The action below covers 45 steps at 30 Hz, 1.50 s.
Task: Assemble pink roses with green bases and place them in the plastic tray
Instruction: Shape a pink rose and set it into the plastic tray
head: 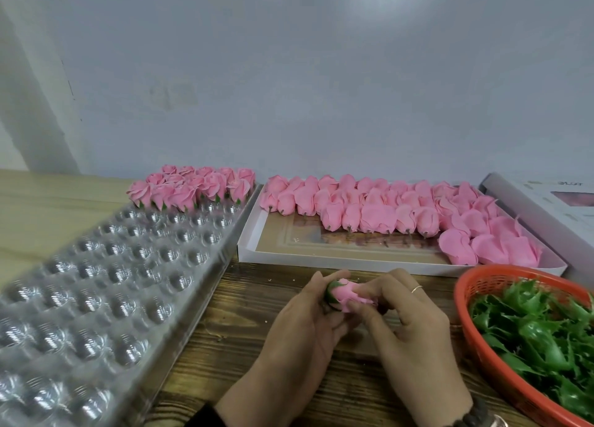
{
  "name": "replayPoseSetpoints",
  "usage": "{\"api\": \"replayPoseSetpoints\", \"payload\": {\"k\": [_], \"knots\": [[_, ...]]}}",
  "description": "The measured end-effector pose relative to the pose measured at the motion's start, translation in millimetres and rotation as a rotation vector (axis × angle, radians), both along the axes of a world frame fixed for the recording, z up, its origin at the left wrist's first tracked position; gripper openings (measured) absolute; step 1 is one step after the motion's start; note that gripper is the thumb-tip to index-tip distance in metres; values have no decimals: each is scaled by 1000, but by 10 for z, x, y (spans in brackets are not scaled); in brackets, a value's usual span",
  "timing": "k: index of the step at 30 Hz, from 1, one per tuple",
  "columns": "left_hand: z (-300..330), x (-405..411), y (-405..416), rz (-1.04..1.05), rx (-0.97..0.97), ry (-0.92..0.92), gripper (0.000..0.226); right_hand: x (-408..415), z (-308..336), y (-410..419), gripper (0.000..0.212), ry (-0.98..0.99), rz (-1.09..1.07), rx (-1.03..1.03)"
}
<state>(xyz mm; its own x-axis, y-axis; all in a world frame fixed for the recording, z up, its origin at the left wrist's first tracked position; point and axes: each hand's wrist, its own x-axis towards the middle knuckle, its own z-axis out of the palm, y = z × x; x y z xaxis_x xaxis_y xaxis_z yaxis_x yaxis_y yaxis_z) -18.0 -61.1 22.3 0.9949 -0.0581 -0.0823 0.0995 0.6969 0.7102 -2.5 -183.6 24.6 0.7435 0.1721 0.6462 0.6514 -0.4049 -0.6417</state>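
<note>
Pink rose (348,294) with a green base (331,290) sits pinched between both hands: left hand (305,327) grips the base end, right hand (408,323) grips the petals, above the wooden table (244,298).

Tray (96,282) left, box (289,253) behind hands, basket (475,330) right, on table (244,336).

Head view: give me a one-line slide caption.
Both hands, left hand and right hand, fit a pink rose with its green base beside the partly filled plastic tray.
</note>
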Motion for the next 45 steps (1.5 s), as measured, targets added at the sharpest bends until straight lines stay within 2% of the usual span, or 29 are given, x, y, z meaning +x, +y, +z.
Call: {"api": "replayPoseSetpoints", "payload": {"k": [2,5,8,10,12,14,17,21,24,25,27,28,31,35,37,41,45], "knots": [[-7,1,20,-41,15,-24,47,8,13,-15,17,-16,-7,13],[-7,3,108,-102,245,-96,54,14,26,-25,18,6,1,69],[-12,-6,200,-85,682,-202,59,24,28,-33,22,88,36,153],[-17,-7,239,25,1054,-275,60,30,25,-44,23,129,76,181],[-15,-20,232,149,1274,-341,55,17,34,-43,26,139,119,173],[-3,-35,198,217,1352,-394,40,-2,45,-28,22,131,165,128],[-4,-49,154,211,1389,-403,27,-43,66,3,11,113,248,25],[-2,-79,106,149,1256,-348,27,-60,108,4,10,86,298,-100],[44,-83,104,81,1233,-323,19,-74,125,5,6,20,292,-163],[65,-90,104,76,1150,-329,20,-83,126,13,8,-21,274,-157],[115,-95,116,83,852,-275,8,-93,116,20,22,-77,203,-65],[128,-92,127,99,711,-223,11,-96,112,20,26,-68,162,0],[112,-50,143,171,341,-70,21,-86,40,61,25,30,105,82],[142,-45,88,152,35,62,30,-59,-87,147,45,237,168,-4],[155,-71,40,125,-23,86,34,-64,-96,162,49,258,176,-39],[162,-112,-47,93,-37,114,44,-105,-51,174,35,266,156,-15],[136,-133,-40,49,-33,95,47,-132,-11,172,35,280,143,13]]}}
